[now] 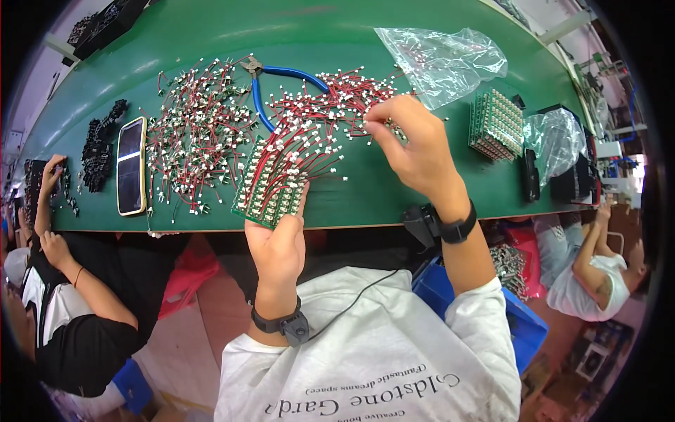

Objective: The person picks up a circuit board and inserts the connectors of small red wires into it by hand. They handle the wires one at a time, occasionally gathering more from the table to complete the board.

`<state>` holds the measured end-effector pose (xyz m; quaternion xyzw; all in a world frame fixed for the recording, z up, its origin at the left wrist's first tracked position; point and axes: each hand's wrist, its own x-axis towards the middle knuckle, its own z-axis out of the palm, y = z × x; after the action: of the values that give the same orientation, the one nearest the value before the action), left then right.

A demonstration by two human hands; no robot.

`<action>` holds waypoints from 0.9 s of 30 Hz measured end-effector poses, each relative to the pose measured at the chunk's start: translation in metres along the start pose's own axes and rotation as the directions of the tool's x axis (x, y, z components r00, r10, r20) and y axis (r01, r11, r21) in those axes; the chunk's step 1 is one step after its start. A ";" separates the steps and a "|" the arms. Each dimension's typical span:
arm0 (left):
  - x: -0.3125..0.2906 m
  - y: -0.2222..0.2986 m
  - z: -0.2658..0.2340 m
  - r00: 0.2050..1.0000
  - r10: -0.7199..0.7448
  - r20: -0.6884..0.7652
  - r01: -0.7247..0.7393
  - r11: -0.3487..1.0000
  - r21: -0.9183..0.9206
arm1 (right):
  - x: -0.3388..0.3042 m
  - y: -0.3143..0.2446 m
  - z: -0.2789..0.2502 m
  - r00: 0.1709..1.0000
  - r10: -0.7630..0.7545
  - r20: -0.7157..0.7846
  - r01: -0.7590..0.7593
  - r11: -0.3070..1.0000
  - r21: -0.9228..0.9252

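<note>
My left hand [276, 247] grips a green circuit board panel [266, 184] by its lower edge, at the table's front edge. Rows of small parts cover the panel, and several red wire leads [304, 150] with white connectors fan out from it. Up and to the right, my right hand [413, 144] is closed in a pinch, and a small white wire connector [366, 124] shows at the fingertips. Just beyond the panel lies a heap of loose red wire leads [358, 93]. Blue-handled pliers [295, 74] rest open beside that heap.
Left of the panel spreads a pile of wired pieces [200, 126], then a phone [131, 166] and black parts [98, 148]. A clear plastic bag [450, 67] and stacked boards [496, 125] sit to the right. Below the table is a blue bin [524, 323]. Other people sit at both sides.
</note>
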<state>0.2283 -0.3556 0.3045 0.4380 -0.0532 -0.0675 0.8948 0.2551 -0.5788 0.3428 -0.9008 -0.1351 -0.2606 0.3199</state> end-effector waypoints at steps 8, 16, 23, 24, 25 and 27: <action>0.000 0.001 0.014 0.999 -0.048 -0.014 0.046 0.991 -0.122 | -0.028 -0.072 0.016 0.995 0.031 0.091 -0.048 0.980 0.195; -0.007 -0.005 0.010 0.997 0.032 0.067 -0.026 0.995 -0.096 | -0.033 -0.067 0.036 0.988 0.110 0.105 -0.128 0.974 0.185; -0.009 -0.003 0.014 0.999 -0.023 0.026 0.024 1.000 -0.021 | -0.034 -0.071 0.037 0.995 0.067 0.077 -0.074 0.993 0.093; -0.009 -0.005 0.011 0.999 -0.011 0.052 0.015 0.998 -0.067 | -0.034 -0.073 0.037 0.995 0.068 0.079 -0.075 0.993 0.095; -0.008 -0.005 0.010 0.997 0.001 0.076 0.007 0.994 -0.112 | -0.034 -0.076 0.036 0.993 0.042 0.111 -0.045 0.999 0.021; -0.013 -0.006 0.011 0.999 -0.043 0.012 0.044 0.995 -0.086 | -0.035 -0.076 0.036 0.989 0.021 0.147 -0.014 0.999 -0.052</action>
<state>0.2131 -0.3655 0.3055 0.3996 -0.0455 -0.0915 0.9110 0.2095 -0.5006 0.3378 -0.9266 -0.1437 -0.1940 0.2883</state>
